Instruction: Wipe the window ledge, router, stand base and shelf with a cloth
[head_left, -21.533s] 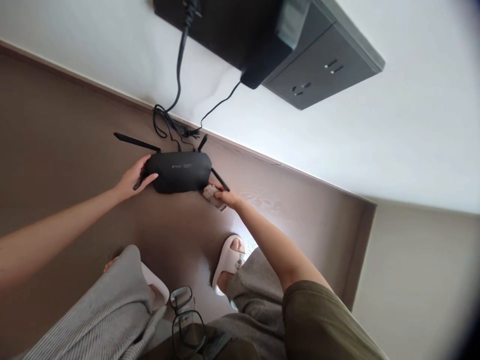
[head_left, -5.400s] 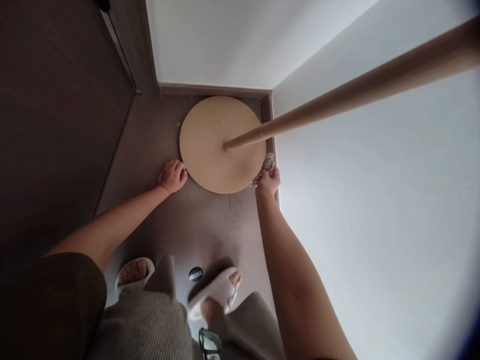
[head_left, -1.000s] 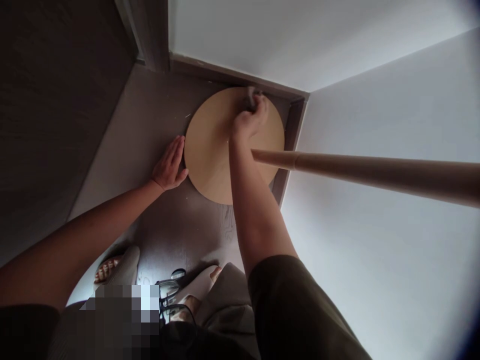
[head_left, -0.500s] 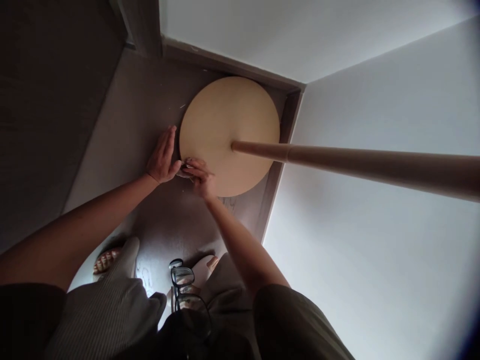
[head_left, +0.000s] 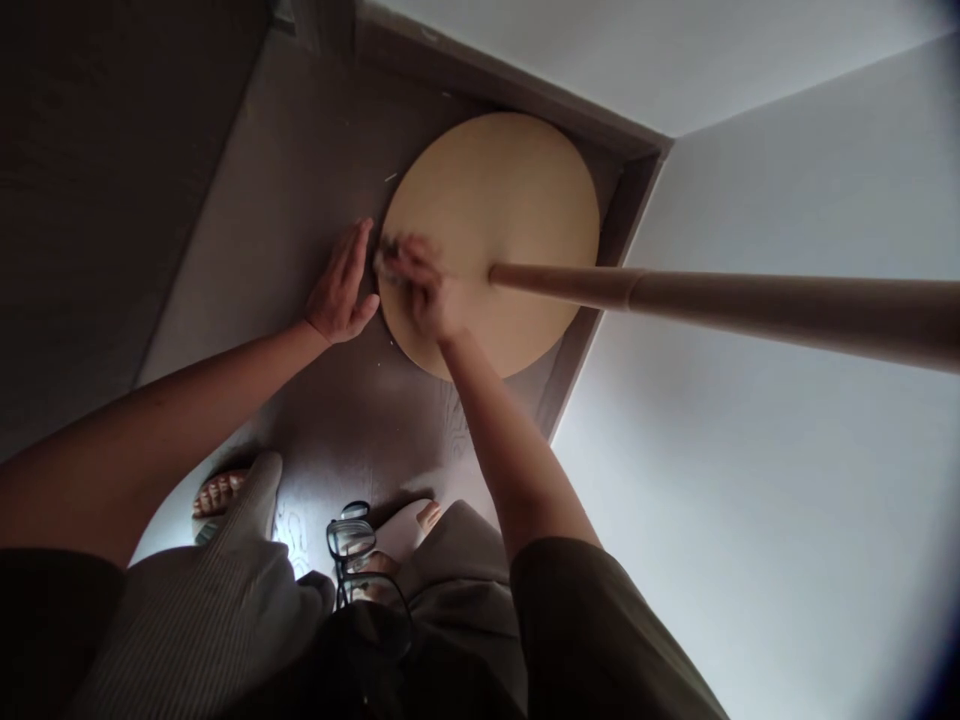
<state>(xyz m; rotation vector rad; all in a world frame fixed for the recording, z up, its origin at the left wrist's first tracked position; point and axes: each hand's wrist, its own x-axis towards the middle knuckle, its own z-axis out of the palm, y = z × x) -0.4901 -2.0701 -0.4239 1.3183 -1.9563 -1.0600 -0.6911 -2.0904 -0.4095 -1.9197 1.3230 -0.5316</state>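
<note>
At the left, the left hand point(head_left: 339, 285) lies open, fingers spread, its fingertips just at the near-left edge of a round wooden disc point(head_left: 517, 200). Beside it, the right hand point(head_left: 417, 285) curls over a crumpled cloth point(head_left: 388, 255) pressed on the disc's top near that edge (blurred, so the exact grip is hard to read). The disc sits on the floor point(head_left: 270, 200) in the far corner, close to the wall's base. A long wooden pole point(head_left: 720, 285) stands from its centre, leaning right across the view. Most of the disc's top lies uncovered by either hand. Near the feet, a pair of glasses point(head_left: 351, 540) hangs dark against a pale slipper point(head_left: 405, 525).
</note>
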